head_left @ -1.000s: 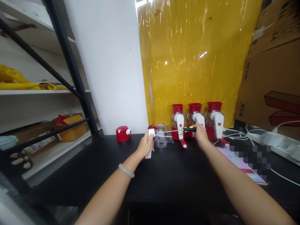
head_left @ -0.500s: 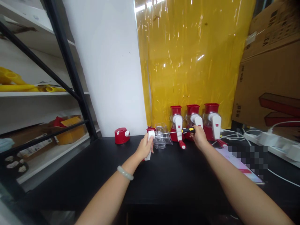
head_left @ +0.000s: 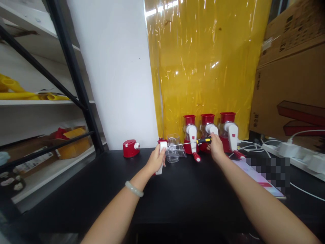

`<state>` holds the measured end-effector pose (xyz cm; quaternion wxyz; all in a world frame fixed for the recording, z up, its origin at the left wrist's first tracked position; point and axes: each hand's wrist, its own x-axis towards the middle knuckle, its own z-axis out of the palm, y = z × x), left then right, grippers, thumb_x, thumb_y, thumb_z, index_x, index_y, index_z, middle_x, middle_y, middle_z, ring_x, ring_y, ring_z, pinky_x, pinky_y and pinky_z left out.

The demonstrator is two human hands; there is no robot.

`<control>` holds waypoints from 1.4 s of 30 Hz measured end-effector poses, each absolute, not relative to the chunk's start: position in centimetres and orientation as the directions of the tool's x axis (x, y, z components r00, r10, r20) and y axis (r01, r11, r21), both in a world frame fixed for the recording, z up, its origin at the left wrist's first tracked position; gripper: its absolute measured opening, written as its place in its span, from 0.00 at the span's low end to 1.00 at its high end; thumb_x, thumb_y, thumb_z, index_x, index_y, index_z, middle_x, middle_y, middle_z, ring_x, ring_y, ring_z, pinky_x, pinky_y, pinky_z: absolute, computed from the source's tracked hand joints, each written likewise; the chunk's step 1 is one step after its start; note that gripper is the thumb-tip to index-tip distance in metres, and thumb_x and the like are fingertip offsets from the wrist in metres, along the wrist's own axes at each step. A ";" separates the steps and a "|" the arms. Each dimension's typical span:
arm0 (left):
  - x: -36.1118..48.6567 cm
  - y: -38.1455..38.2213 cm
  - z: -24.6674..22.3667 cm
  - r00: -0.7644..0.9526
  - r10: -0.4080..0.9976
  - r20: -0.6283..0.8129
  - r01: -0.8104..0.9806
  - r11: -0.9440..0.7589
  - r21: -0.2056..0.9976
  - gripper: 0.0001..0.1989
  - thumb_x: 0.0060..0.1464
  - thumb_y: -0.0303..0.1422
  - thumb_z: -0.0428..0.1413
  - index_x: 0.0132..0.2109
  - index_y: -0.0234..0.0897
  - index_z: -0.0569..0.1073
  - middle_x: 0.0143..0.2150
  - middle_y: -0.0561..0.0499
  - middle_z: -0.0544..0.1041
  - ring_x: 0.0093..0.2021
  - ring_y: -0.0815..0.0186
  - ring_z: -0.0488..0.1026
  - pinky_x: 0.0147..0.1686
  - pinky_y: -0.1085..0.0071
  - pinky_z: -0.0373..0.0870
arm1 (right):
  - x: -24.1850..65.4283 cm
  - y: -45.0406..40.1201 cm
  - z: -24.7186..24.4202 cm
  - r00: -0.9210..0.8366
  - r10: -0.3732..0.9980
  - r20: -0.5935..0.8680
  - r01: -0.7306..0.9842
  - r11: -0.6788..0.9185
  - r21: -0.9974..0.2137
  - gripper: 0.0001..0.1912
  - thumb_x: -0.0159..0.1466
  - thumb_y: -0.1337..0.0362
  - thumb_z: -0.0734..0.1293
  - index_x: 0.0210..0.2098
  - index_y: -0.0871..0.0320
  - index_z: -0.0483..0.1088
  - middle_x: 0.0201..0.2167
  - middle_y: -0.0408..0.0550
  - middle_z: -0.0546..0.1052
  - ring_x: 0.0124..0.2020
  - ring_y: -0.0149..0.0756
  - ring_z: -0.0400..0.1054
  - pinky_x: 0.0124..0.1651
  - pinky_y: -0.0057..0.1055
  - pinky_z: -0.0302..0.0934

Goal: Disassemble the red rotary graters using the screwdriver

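My left hand is closed around a white crank handle, held upright above the black table. My right hand grips the black and yellow grip of a screwdriver. The long shaft runs left and its tip meets the handle's upper end; the exact contact is too small to make out. Behind the shaft stands a clear plastic housing. A red base with a white knob sits to the left of my left hand.
Three red and white hand-crank graters stand in a row at the back. A tablet lies at right, near white cables and a power strip. A large cardboard box rises at right; shelving stands at left.
The whole view shifts slightly left. My hands keep the same hold, with the screwdriver still against the crank handle; the right hand's fingers move slightly on the grip.
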<state>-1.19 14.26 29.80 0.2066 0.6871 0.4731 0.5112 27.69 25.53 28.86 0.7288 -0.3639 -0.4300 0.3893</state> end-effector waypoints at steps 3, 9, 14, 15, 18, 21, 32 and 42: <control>-1.1 14.1 29.9 0.025 0.864 0.502 0.447 -0.459 0.768 0.22 0.66 0.56 0.45 0.41 0.40 0.64 0.21 0.61 0.68 0.16 0.69 0.69 0.20 0.73 0.68 | 27.6 25.4 28.9 0.352 0.890 0.288 -0.278 0.393 -0.876 0.25 0.56 0.39 0.71 0.29 0.51 0.61 0.14 0.31 0.55 0.13 0.26 0.50 0.15 0.25 0.51; -1.1 14.1 29.9 0.033 0.869 0.494 0.433 -0.458 0.776 0.23 0.65 0.56 0.46 0.41 0.40 0.63 0.21 0.60 0.69 0.16 0.68 0.70 0.19 0.73 0.68 | 27.6 26.2 28.2 0.340 0.896 0.285 -0.315 0.395 -0.863 0.25 0.53 0.41 0.74 0.30 0.52 0.63 0.12 0.30 0.55 0.12 0.26 0.52 0.15 0.25 0.53; -1.0 14.1 30.0 0.024 0.873 0.487 0.429 -0.449 0.784 0.22 0.64 0.56 0.47 0.40 0.41 0.63 0.20 0.61 0.68 0.16 0.68 0.69 0.19 0.73 0.67 | 27.6 26.6 28.2 0.339 0.899 0.278 -0.363 0.397 -0.843 0.20 0.52 0.47 0.74 0.30 0.53 0.65 0.16 0.34 0.64 0.14 0.27 0.57 0.15 0.25 0.55; -1.0 14.1 30.0 0.019 0.874 0.486 0.428 -0.446 0.786 0.22 0.64 0.56 0.47 0.40 0.41 0.63 0.20 0.61 0.68 0.15 0.68 0.69 0.18 0.73 0.67 | 27.5 26.6 28.3 0.337 0.903 0.266 -0.386 0.390 -0.836 0.19 0.52 0.49 0.74 0.30 0.53 0.65 0.18 0.35 0.66 0.15 0.27 0.58 0.16 0.25 0.55; -1.0 14.1 30.0 0.010 0.872 0.489 0.436 -0.444 0.783 0.23 0.65 0.56 0.46 0.40 0.41 0.63 0.20 0.61 0.68 0.15 0.68 0.69 0.18 0.73 0.67 | 27.2 26.3 28.8 0.336 0.912 0.235 -0.467 0.378 -0.799 0.14 0.50 0.56 0.73 0.29 0.54 0.66 0.20 0.37 0.68 0.18 0.27 0.61 0.18 0.24 0.57; -1.1 14.2 29.8 0.011 0.875 0.485 0.441 -0.439 0.783 0.23 0.65 0.57 0.45 0.40 0.41 0.63 0.20 0.61 0.68 0.15 0.69 0.69 0.18 0.73 0.67 | 27.0 25.9 29.2 0.329 0.916 0.232 -0.531 0.382 -0.756 0.13 0.48 0.59 0.72 0.28 0.54 0.66 0.22 0.38 0.69 0.22 0.28 0.64 0.20 0.24 0.60; -1.2 14.3 29.7 0.017 0.883 0.470 0.443 -0.428 0.788 0.23 0.64 0.57 0.46 0.40 0.40 0.63 0.21 0.61 0.68 0.15 0.69 0.69 0.18 0.74 0.67 | 27.2 25.4 28.8 0.302 0.930 0.210 -0.424 0.328 -0.844 0.26 0.58 0.37 0.70 0.31 0.51 0.62 0.11 0.30 0.54 0.11 0.26 0.49 0.13 0.24 0.49; -1.3 14.4 29.5 0.032 0.885 0.464 0.462 -0.424 0.779 0.23 0.65 0.57 0.44 0.41 0.40 0.62 0.21 0.61 0.68 0.16 0.70 0.69 0.19 0.74 0.67 | 26.9 25.9 29.2 0.311 0.924 0.224 -0.539 0.366 -0.759 0.17 0.58 0.51 0.73 0.30 0.53 0.63 0.18 0.35 0.67 0.14 0.24 0.57 0.16 0.22 0.55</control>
